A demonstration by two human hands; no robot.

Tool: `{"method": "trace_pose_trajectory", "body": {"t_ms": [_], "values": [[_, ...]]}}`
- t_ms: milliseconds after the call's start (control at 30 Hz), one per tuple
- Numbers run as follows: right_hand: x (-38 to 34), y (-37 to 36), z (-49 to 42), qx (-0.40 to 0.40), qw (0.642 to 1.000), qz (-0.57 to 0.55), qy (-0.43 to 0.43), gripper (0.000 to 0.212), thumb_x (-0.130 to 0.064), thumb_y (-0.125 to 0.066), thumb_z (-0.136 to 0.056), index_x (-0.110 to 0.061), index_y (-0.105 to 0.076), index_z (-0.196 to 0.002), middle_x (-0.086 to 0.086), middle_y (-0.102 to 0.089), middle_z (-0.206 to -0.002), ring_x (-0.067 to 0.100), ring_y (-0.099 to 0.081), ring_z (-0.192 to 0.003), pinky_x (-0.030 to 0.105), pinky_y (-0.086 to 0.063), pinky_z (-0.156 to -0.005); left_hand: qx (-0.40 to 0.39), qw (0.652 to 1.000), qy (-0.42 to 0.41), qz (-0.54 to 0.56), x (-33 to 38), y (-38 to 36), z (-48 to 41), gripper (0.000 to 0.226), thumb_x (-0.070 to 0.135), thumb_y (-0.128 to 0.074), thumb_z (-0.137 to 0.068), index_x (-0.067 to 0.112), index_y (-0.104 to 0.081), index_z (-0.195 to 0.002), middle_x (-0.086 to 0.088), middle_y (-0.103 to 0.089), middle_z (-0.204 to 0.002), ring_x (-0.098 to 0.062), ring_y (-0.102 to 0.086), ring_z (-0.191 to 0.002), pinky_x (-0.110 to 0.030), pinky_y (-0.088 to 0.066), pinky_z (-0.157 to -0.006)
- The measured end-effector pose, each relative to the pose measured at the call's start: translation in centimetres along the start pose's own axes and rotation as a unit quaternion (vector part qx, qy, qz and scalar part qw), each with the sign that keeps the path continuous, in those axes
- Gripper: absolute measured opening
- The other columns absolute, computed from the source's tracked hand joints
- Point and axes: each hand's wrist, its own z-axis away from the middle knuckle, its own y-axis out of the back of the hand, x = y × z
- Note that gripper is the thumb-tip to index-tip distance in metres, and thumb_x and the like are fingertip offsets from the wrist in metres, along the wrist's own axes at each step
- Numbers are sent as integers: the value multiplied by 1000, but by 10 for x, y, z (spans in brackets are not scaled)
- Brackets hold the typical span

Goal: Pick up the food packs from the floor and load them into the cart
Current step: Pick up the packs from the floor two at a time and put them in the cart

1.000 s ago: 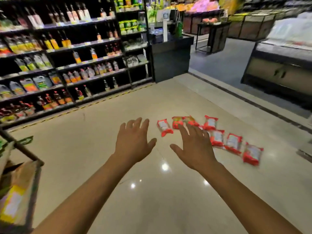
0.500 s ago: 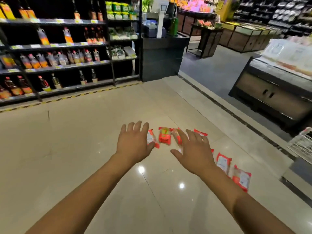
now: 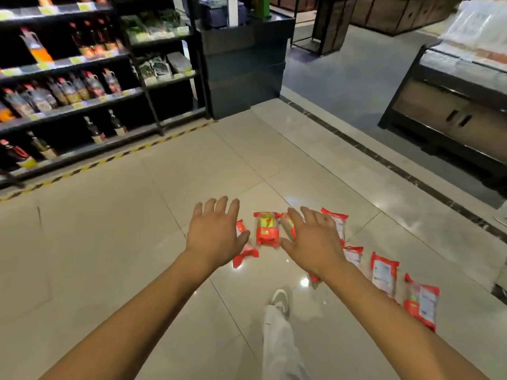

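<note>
Arms outstretched; left hand (image 3: 215, 234), right hand (image 3: 315, 239) palms-down, fingers spread, empty, above food packs (image 3: 266, 229).

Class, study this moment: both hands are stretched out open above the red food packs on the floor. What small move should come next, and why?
Probably lower both hands onto the nearest packs and close the fingers. The left hand and right hand are open and hold nothing, while the red food packs lie on the tiled floor, so none has been picked up yet.
</note>
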Motion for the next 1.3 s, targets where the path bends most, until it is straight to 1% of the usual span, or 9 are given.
{"method": "trace_pose_trajectory", "body": {"t_ms": [200,367,600,667,833,933,1033,1133,1300], "values": [[50,-70,-206,-86,996,-20,-2,68,-62,-44,-91,-23,-37,-147,8,-50,-146,31,-45,-134,46,-31,-110,-87,994,52,41,-20,-72,-181,74,60,-43,-95,19,-30,-155,-7,-37,-160,-30,-36,-145,-44,-31,-118],[86,-189,-344,-155,988,12,21,76,-63,-39,-93,-23,-25,-156,11,-33,-160,32,-35,-144,48,-27,-117,-152,982,98,58,-33,-199,-300,74,58,-44,-94,19,-28,-155,-7,-35,-160,-30,-35,-145,-45,-31,-116],[119,-484,-475,-239,970,28,18,85,-68,-39,-92,-18,-17,-159,11,-22,-166,32,-23,-151,48,-28,-117,-221,965,120,72,-26,-503,-412,77,56,-45,-93,18,-24,-157,-12,-27,-164,-33,-31,-146,-47,-28,-117],[129,-574,-500,-258,966,5,-1,87,-72,-42,-89,-19,-25,-155,14,-37,-158,35,-34,-145,47,-37,-113,-238,954,156,95,-26,-597,-431,75,57,-47,-93,18,-28,-154,-11,-33,-160,-33,-37,-141,-46,-35,-111],[161,-762,-550,-263,914,-249,-181,101,-71,-52,-63,-13,-38,-144,22,-60,-131,40,-60,-117,46,-48,-101,-245,815,355,386,-35,-820,-443,102,71,-61,-54,20,-51,-141,-7,-65,-132,-30,-63,-118,-45,-52,-101],[187,-848,-570,-212,866,-384,-241,107,-74,-68,-53,-17,-41,-139,14,-63,-128,35,-63,-114,50,-51,-99,-207,710,407,536,-42,-916,-445,90,56,-81,-48,16,-64,-126,-6,-74,-122,-23,-73,-104,-46,-57,-97],[189,-865,-575,-166,822,-477,-265,107,-69,-86,-46,-24,-41,-131,4,-67,-119,27,-69,-103,52,-56,-92,-176,629,452,608,-35,-936,-446,85,43,-90,-45,14,-65,-121,-6,-78,-113,-21,-78,-93,-41,-64,-81],[175,-838,-564,-172,765,-547,-294,102,-42,-95,-53,-19,-36,-133,2,-66,-113,24,-70,-96,45,-60,-82,-162,587,482,631,-29,-916,-442,75,39,-91,-47,12,-67,-114,-5,-80,-99,-23,-79,-81,-34,-62,-60],[152,-728,-536,-170,763,-562,-271,93,-21,-94,-62,-26,-36,-134,7,-66,-116,27,-71,-99,51,-59,-86,-141,566,492,647,-53,-788,-413,54,24,-90,-62,7,-71,-110,-10,-80,-97,-25,-79,-80,-39,-65,-73]]}}
